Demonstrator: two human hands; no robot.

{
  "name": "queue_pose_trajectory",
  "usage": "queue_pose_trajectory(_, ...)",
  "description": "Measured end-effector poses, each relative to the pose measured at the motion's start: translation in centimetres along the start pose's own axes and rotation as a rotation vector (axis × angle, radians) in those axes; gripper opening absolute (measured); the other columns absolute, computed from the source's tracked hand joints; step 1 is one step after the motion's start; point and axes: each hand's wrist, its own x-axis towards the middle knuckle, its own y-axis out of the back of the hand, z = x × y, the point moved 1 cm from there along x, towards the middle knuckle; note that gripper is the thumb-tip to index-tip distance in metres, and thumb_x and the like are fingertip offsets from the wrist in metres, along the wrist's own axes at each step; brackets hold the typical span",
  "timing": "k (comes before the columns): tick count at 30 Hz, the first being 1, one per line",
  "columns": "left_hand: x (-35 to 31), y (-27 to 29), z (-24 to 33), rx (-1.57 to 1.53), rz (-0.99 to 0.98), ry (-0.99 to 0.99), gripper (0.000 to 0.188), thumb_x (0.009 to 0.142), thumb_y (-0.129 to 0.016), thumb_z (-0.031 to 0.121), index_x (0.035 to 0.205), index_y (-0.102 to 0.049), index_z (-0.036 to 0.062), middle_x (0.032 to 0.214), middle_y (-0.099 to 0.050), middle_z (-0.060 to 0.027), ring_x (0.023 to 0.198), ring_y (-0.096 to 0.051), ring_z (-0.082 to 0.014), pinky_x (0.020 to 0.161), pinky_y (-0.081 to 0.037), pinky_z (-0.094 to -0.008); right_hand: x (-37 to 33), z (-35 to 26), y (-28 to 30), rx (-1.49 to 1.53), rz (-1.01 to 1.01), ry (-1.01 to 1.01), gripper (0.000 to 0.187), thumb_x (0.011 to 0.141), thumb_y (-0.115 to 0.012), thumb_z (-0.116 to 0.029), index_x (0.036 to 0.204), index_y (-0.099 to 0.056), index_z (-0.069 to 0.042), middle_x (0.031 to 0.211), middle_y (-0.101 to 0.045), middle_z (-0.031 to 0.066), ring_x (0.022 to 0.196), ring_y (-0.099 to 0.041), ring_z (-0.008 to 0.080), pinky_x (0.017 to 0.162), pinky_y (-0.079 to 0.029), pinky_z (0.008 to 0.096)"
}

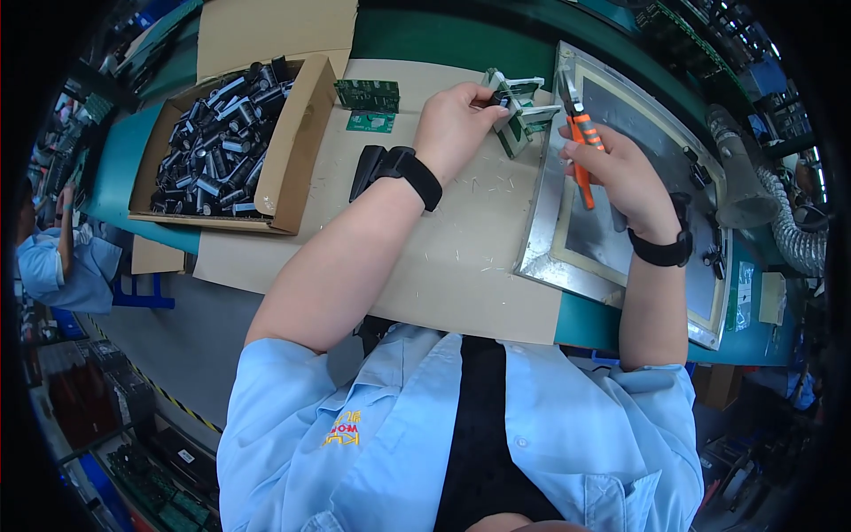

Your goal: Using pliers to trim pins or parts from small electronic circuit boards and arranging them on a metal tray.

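Note:
My left hand (454, 124) is closed in a pinch on a small dark component (503, 97) at a green circuit board (511, 139) with pale brackets standing out from it. The fingers partly hide that component, so its kind is unclear. In my right hand (623, 173) is a pair of orange-handled cutting pliers (581, 133), fingers wrapped round the grips. Their metal jaws point away from me, just right of the board and apart from it. Short clipped wire leads (483, 186) lie scattered on the brown paper sheet (390, 266) below.
On the left, a cardboard box (297, 146) holds many dark cylindrical capacitors (217, 146). Two green boards (368, 94) are behind my left wrist, a black object (366, 168) beside it. A metal-framed panel (554, 208) lies under my right arm. A flexible duct (793, 226) hangs far right.

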Motion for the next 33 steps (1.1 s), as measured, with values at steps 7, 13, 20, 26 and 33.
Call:
queue_pose_trajectory(7, 0.2, 0.0, 0.1, 0.018, 0.017, -0.019, 0.026, 0.078, -0.067, 0.015, 0.098, -0.063, -0.0018, 0.082, -0.067, -0.012, 0.074, -0.064, -0.0182, 0.068, -0.05, -0.027, 1.4, -0.5, 0.5, -0.282, -0.139, -0.188, 0.032, 0.086, -0.055, -0.03, 0.103, -0.056, -0.002, 0.087, -0.061, 0.0048, 0.072, -0.06, 0.0099, 0.068, -0.048, 0.0226)
queue_pose_trajectory(13, 0.3, -0.1, -0.1, 0.067, 0.019, -0.051, 0.027, 0.078, -0.067, 0.016, 0.098, -0.063, -0.0015, 0.083, -0.066, -0.0131, 0.074, -0.064, -0.0196, 0.068, -0.05, -0.0282, 2.8, -1.3, -0.6, -0.299, -0.151, -0.227, 0.029, 0.086, -0.055, -0.03, 0.091, -0.058, -0.002, 0.075, -0.06, 0.0033, 0.063, -0.059, 0.0097, 0.058, -0.047, 0.0208)
queue_pose_trajectory(20, 0.3, 0.0, -0.1, 0.106, 0.027, -0.069, 0.027, 0.078, -0.067, 0.017, 0.097, -0.063, -0.0016, 0.083, -0.066, -0.0146, 0.075, -0.064, -0.0223, 0.069, -0.05, -0.03, 3.2, -1.9, -1.0, -0.312, -0.142, -0.207, 0.029, 0.086, -0.055, -0.029, 0.084, -0.057, -0.001, 0.072, -0.06, 0.0028, 0.058, -0.059, 0.0097, 0.053, -0.046, 0.0202)
queue_pose_trajectory(26, 0.3, 0.0, 0.1, 0.126, 0.023, -0.075, 0.026, 0.077, -0.067, 0.017, 0.096, -0.063, -0.0013, 0.084, -0.066, -0.0156, 0.076, -0.064, -0.024, 0.07, -0.05, -0.031, 3.6, -2.1, -0.8, -0.375, -0.188, -0.189, 0.028, 0.087, -0.056, -0.026, 0.075, -0.055, -0.001, 0.063, -0.056, 0.0032, 0.047, -0.054, 0.0101, 0.047, -0.044, 0.0217)
queue_pose_trajectory(33, 0.4, -0.1, -0.4, 0.141, 0.025, -0.094, 0.026, 0.077, -0.067, 0.018, 0.095, -0.064, -0.0011, 0.085, -0.066, -0.0158, 0.077, -0.064, -0.0248, 0.071, -0.05, -0.0317, 3.5, -1.6, -1.3, -0.418, -0.139, -0.163, 0.029, 0.087, -0.057, -0.026, 0.072, -0.053, -0.001, 0.058, -0.053, 0.0022, 0.043, -0.051, 0.0101, 0.043, -0.042, 0.0235)
